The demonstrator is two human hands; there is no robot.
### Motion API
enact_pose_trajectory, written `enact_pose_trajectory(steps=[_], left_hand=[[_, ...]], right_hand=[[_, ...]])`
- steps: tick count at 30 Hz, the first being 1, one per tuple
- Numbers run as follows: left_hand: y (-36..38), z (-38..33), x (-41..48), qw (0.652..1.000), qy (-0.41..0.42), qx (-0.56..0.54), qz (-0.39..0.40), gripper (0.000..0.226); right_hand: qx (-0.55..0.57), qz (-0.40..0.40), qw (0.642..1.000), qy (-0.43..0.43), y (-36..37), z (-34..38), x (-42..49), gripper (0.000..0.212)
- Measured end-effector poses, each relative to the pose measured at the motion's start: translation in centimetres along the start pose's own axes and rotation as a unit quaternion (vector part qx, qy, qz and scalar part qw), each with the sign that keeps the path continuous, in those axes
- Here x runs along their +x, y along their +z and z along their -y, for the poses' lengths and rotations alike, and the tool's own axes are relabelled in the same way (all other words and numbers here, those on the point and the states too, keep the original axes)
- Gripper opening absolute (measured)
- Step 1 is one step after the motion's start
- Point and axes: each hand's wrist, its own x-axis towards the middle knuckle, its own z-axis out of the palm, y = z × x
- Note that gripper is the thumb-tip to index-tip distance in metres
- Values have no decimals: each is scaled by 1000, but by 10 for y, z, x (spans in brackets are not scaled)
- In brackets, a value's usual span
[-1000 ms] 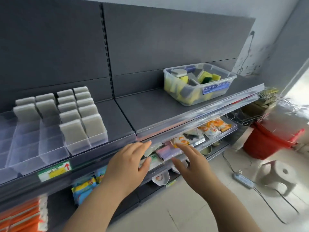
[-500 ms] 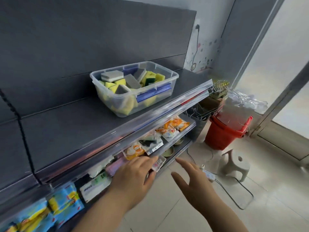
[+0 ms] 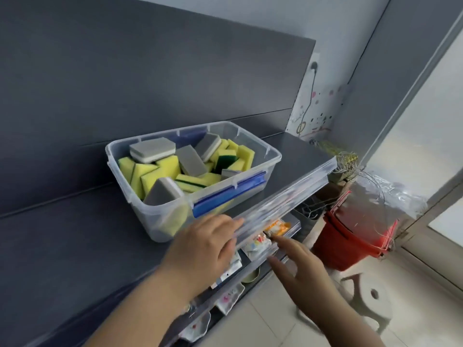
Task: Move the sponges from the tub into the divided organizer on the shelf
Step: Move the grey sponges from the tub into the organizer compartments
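Observation:
A clear plastic tub (image 3: 271,160) with blue latches stands on the dark grey shelf (image 3: 75,241). It holds several sponges: grey ones such as the grey sponge (image 3: 152,148) at the back left, and yellow-green ones like the yellow sponge (image 3: 146,174). My left hand (image 3: 204,246) hovers just in front of the tub's near corner, fingers relaxed and empty. My right hand (image 3: 299,269) is lower right, beside the shelf's clear front rail, fingers spread and empty. The divided organizer is out of view.
The clear front rail (image 3: 288,196) runs along the shelf edge. Lower shelves hold small packets (image 3: 276,227). A red bucket (image 3: 350,236) with wire and plastic stands on the floor at right, with a small stool (image 3: 368,296) in front of it.
The view has swung right, leaving the organizer behind and bringing the tub near. Both hands have risen from below the shelf edge toward the tub.

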Motion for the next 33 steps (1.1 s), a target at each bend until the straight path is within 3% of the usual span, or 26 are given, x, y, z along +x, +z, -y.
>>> enact_pose_trajectory(steps=[8,12,16,21,24,28,31,33], left_hand=[[-1,51,92,999,15,26,-12,37],[-2,73,106,998,-29,56,-6,38],[-12,93,116,989,-93,109,-46,39],[-30,101,109,951,-224,201,-73,44],[-32,92,104,921,-299,233,-92,44],[-24,75,91,885,-371,251,-123,43],[-10,61,91,866,-402,269,-128,42],[-2,57,97,858,-411,282,-126,41]], right_hand=[[85,-137,986,-37,-32,-12,108,35],[103,-132,979,-113,-29,2,159,29],[114,-46,975,-187,-31,20,230,32],[77,70,950,-294,-8,48,323,30],[-3,184,919,-348,29,64,378,38],[-152,317,866,-355,83,76,424,51],[-253,361,819,-367,109,77,435,58],[-257,376,811,-367,118,76,439,64]])
